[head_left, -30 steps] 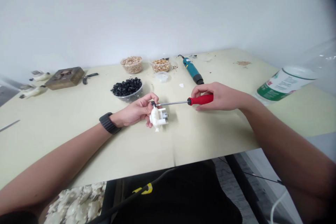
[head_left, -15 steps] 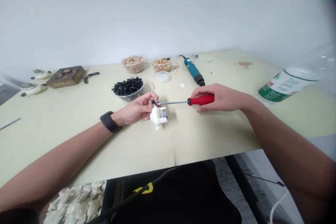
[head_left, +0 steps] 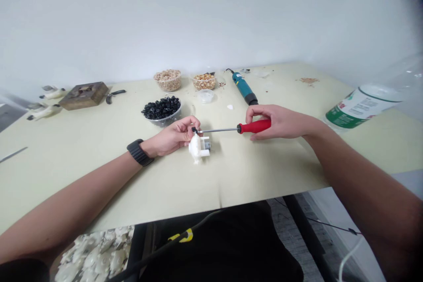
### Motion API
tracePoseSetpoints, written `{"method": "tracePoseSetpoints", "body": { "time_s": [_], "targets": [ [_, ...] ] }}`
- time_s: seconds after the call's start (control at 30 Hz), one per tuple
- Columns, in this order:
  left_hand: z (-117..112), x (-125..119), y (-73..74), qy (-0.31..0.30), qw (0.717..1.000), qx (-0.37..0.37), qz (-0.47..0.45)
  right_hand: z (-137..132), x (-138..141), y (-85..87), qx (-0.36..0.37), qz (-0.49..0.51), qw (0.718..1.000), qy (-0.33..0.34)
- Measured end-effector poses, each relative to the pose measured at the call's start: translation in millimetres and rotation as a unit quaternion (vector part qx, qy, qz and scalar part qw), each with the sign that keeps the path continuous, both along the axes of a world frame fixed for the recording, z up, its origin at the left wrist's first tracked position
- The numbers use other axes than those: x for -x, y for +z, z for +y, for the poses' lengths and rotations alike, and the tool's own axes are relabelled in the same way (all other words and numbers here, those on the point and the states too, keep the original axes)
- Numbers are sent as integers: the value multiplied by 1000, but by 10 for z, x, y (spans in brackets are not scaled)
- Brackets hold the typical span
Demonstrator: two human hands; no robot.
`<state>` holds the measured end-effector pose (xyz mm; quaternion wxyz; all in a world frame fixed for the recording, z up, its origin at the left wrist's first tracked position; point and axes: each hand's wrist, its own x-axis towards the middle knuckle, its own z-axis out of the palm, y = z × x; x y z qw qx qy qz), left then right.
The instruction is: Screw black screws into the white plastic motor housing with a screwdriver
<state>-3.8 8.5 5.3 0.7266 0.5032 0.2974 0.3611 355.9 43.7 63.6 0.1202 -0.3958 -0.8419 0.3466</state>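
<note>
My left hand [head_left: 180, 135] pinches a small white plastic assembly [head_left: 195, 148] above the table, with a grey motor-like cylinder [head_left: 207, 146] and two white posts on its right side. A small black part [head_left: 194, 130] sits at its top, by my fingertips. The fingers of my right hand [head_left: 280, 122] are closed around the red handle of a screwdriver [head_left: 254, 127]. Its shaft lies level, pointing left, and the tip meets the assembly beside the black part. Exactly what the tip touches is too small to tell.
Bowls of black parts [head_left: 161, 110], beige pieces [head_left: 167, 80] and brass-coloured pieces [head_left: 204, 81] stand beyond my hands. A teal power screwdriver [head_left: 243, 88] lies behind my right hand. A labelled plastic container [head_left: 360, 106] is at right; a brown block [head_left: 84, 95] is at left. White assemblies [head_left: 95, 255] fill the space below.
My right hand's fingers have shifted slightly on the red handle. The screwdriver and the white assembly stay nearly in place.
</note>
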Motion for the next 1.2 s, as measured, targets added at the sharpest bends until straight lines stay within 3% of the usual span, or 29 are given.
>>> {"method": "tracePoseSetpoints", "body": {
  "time_s": [0.13, 0.3, 0.47, 0.63, 0.77, 0.93, 1.1, 1.2],
  "targets": [
    [11, 8, -15, -12, 1000, -2, -9, 0, -17, 32, 55, 0, 998, -1],
    [33, 19, -36, -21, 1000, -3, -21, 3, 0, 62, 38, -14, 999, 36],
    [32, 11, -21, -23, 999, -11, -27, -13, -7, 19, -8, -11, 1000, 3],
    [32, 15, -18, -24, 999, -21, -17, 2, -24, 17, 92, -8, 995, 22],
    [39, 22, -31, -29, 999, -13, -18, 19, -13, 30, 46, -28, 997, 53],
    [19, 11, -20, -50, 999, -20, -10, 3, 6, -6, 9, -22, 1000, 4],
    [7, 1, -8, -56, 998, -21, -12, -22, 19, -10, 82, 21, 996, -14],
    [7, 8, -23, -60, 998, -22, -9, -20, 12, 13, 85, 11, 996, -4]
  ]
}}
